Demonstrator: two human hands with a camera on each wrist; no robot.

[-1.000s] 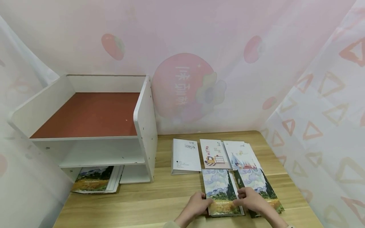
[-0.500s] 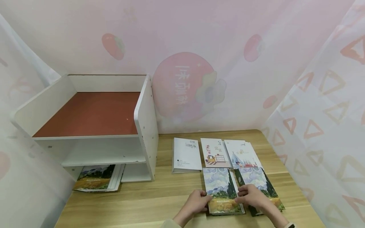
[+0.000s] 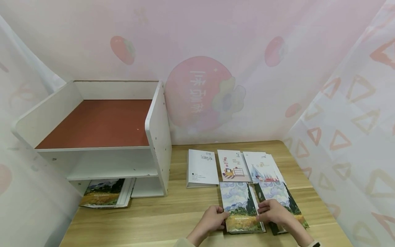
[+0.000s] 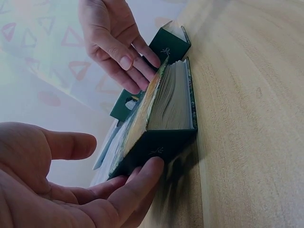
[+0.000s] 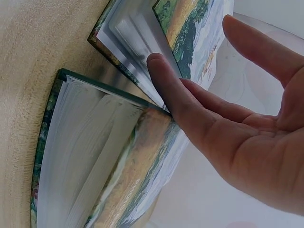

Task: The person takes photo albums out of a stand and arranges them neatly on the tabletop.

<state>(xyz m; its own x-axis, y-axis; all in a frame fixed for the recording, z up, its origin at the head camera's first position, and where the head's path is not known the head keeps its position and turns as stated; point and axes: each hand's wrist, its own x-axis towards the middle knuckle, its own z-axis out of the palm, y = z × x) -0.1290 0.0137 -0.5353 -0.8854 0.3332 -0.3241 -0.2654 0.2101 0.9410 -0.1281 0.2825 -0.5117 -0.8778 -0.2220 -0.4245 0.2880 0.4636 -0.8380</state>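
Note:
A thick photo album [image 3: 236, 206] with a painted landscape cover lies near the table's front edge. My left hand [image 3: 210, 219] is at its left side; in the left wrist view the fingertips touch its dark green spine [image 4: 152, 149], while the thumb stays off the cover. On the other side, my right hand [image 3: 274, 214] reaches into the gap between this album and a matching one [image 3: 274, 192]. In the right wrist view the right index finger [image 5: 164, 78] is extended beside the page edges, thumb held apart. Whether it touches them I cannot tell.
Behind the albums lie a white book [image 3: 202, 168], a book with a furniture drawing [image 3: 232, 166] and one with a tent drawing [image 3: 260, 168]. At left stands a white shelf unit [image 3: 157, 137] with a brown top; another landscape album [image 3: 102, 193] sits in its bottom compartment.
My right hand has shifted slightly right, its thumb drawing back from the front album's cover to its edge. The albums keep their places; the head view has shifted a little.

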